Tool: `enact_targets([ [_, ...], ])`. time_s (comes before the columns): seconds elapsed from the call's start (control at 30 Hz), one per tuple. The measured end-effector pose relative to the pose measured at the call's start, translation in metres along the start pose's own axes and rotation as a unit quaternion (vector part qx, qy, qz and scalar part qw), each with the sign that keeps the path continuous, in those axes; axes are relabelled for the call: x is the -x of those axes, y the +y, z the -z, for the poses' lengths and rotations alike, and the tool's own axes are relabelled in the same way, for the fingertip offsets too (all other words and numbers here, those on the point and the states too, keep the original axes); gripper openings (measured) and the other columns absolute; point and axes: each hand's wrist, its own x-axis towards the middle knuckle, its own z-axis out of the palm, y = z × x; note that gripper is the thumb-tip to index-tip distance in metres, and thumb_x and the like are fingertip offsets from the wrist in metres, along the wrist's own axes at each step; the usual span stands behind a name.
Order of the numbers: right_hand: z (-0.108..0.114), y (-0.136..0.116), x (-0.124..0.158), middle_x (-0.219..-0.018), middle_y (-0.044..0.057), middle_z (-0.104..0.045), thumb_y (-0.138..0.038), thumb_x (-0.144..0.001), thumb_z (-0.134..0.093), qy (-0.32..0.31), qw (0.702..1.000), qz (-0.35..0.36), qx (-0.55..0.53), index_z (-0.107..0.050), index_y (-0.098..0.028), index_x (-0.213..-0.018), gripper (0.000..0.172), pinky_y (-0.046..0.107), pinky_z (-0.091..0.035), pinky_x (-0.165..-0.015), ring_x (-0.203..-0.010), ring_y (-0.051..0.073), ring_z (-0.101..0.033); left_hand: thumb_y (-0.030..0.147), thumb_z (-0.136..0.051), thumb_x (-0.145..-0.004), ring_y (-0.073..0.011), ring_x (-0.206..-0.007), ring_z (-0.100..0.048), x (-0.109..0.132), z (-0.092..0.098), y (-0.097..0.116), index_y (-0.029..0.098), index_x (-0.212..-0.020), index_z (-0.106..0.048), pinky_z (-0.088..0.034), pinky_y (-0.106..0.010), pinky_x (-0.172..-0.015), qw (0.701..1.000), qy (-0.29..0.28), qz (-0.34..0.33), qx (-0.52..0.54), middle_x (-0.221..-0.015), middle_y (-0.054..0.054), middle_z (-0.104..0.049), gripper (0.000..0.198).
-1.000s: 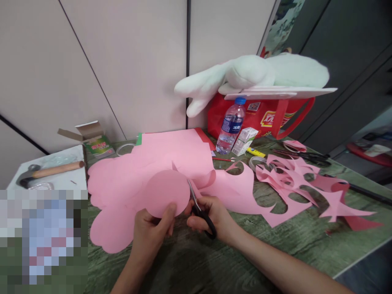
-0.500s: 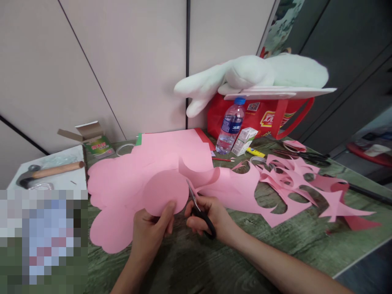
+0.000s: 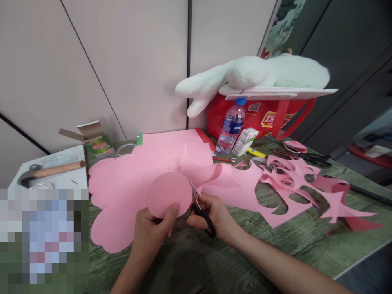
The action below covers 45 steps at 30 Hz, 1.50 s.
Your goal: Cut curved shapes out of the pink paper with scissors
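My left hand [image 3: 157, 226] pinches the lower edge of a round pink paper piece [image 3: 170, 192], thumb on top and fingers beneath. In my right hand [image 3: 211, 216] is a pair of black-handled scissors [image 3: 203, 216], its blades pointing up along the disc's right edge. How far the blades are parted is hard to make out. A curling pink paper strip [image 3: 211, 173] rises just beyond the blades. Behind the disc lie several scalloped pink paper shapes [image 3: 113, 228] and flat pink sheets [image 3: 171, 143].
Pink offcuts [image 3: 294, 192] with curved cut-outs cover the table's right side. A water bottle [image 3: 232, 126], small carton [image 3: 245, 141] and yellow tube [image 3: 256, 152] stand or lie before a red bag [image 3: 260, 116] topped by a white plush [image 3: 251, 75]. At left is a hammer [image 3: 55, 169].
The round paper and my left hand have shifted slightly right. The scissors have turned a little against the disc's edge, and the curling strip behind has changed shape.
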Motion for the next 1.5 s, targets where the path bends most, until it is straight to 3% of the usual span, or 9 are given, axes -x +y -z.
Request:
enact_targets([
  [0.6, -0.002, -0.003, 0.002, -0.05, -0.006, -0.051, -0.044, -0.051, -0.082, 0.014, 0.999, -0.042, -0.014, -0.055, -0.016, -0.075, 0.046, 0.019, -0.033, -0.039, -0.04, 0.007, -0.042, 0.041, -0.059, -0.073, -0.0072, -0.035, -0.03, 0.003, -0.001, 0.005, 0.021, -0.033, -0.04, -0.021, -0.026, -0.041, 0.998, 0.042, 0.027, 0.031, -0.032, 0.006, -0.034, 0.049],
  [0.97, 0.0, -0.001, 0.0, -0.048, -0.006, -0.052, -0.046, -0.056, -0.078, 0.011, 0.999, -0.042, 0.008, -0.055, -0.016, -0.073, 0.042, 0.019, -0.031, -0.037, -0.037, 0.007, -0.042, 0.037, -0.061, -0.076, -0.0067, -0.033, -0.03, -0.005, 0.002, -0.011, 0.02, -0.037, -0.044, -0.022, -0.024, -0.037, 0.997, 0.05, -0.034, 0.044, -0.032, 0.006, -0.037, 0.047],
  [1.07, -0.002, 0.003, -0.002, -0.048, -0.005, -0.053, -0.047, -0.059, -0.076, 0.04, 0.999, -0.024, 0.015, -0.055, -0.016, -0.074, 0.041, 0.02, -0.032, -0.039, -0.039, 0.008, -0.044, 0.038, -0.063, -0.077, -0.0065, -0.036, -0.034, -0.009, 0.002, -0.014, 0.019, -0.037, -0.045, -0.025, -0.022, -0.04, 0.996, 0.062, -0.009, 0.065, -0.033, 0.006, -0.04, 0.047],
  [1.17, 0.0, 0.005, -0.006, -0.051, -0.005, -0.052, -0.048, -0.065, -0.071, 0.099, 0.994, 0.036, 0.037, -0.055, -0.017, -0.079, 0.038, 0.021, -0.034, -0.043, -0.043, 0.009, -0.046, 0.035, -0.068, -0.074, -0.0056, -0.038, -0.038, -0.015, 0.002, -0.017, 0.017, -0.042, -0.05, -0.027, -0.02, -0.041, 0.978, 0.102, 0.059, 0.174, -0.037, 0.006, -0.046, 0.041],
  [1.27, 0.018, -0.001, -0.015, -0.061, -0.003, -0.055, -0.047, -0.071, -0.066, 0.187, 0.967, 0.126, 0.121, -0.056, -0.017, -0.086, 0.035, 0.023, -0.038, -0.049, -0.052, 0.012, -0.05, 0.028, -0.069, -0.074, -0.0056, -0.038, -0.041, -0.023, 0.005, -0.021, 0.015, -0.049, -0.053, -0.03, -0.018, -0.039, 0.94, 0.112, 0.132, 0.295, -0.042, 0.005, -0.052, 0.031],
  [1.33, 0.043, -0.009, -0.021, -0.075, 0.002, -0.061, -0.044, -0.077, -0.062, 0.26, 0.92, 0.171, 0.239, -0.054, -0.018, -0.087, 0.029, 0.026, -0.044, -0.061, -0.066, 0.016, -0.058, 0.023, -0.063, -0.078, -0.0072, -0.039, -0.048, -0.027, 0.007, -0.024, 0.015, -0.056, -0.056, -0.036, -0.019, -0.04, 0.924, 0.098, 0.164, 0.33, -0.049, 0.003, -0.058, 0.025],
  [1.37, 0.057, -0.013, -0.024, -0.081, 0.005, -0.063, -0.04, -0.08, -0.06, 0.294, 0.885, 0.162, 0.322, -0.053, -0.018, -0.089, 0.025, 0.027, -0.046, -0.066, -0.072, 0.017, -0.06, 0.02, -0.059, -0.081, -0.0083, -0.042, -0.052, -0.029, 0.008, -0.026, 0.014, -0.06, -0.058, -0.041, -0.02, -0.043, 0.918, 0.09, 0.182, 0.34, -0.054, 0.001, -0.062, 0.022],
  [1.43, 0.086, -0.021, -0.03, -0.095, 0.008, -0.066, -0.034, -0.084, -0.056, 0.29, 0.795, 0.049, 0.53, -0.052, -0.017, -0.103, 0.025, 0.029, -0.046, -0.072, -0.085, 0.021, -0.063, 0.016, -0.053, -0.085, -0.0109, -0.047, -0.06, -0.031, 0.008, -0.027, 0.01, -0.07, -0.062, -0.049, -0.023, -0.049, 0.905, 0.066, 0.219, 0.358, -0.062, -0.004, -0.068, 0.018],
  [1.5, 0.11, -0.025, -0.036, -0.095, 0.012, -0.068, -0.026, -0.08, -0.063, 0.269, 0.771, -0.003, 0.577, -0.055, -0.015, -0.107, 0.029, 0.033, -0.046, -0.073, -0.089, 0.028, -0.064, 0.015, -0.051, -0.087, -0.014, -0.054, -0.065, -0.031, 0.007, -0.027, 0.007, -0.077, -0.065, -0.053, -0.025, -0.055, 0.896, 0.037, 0.244, 0.369, -0.069, -0.01, -0.071, 0.019],
])
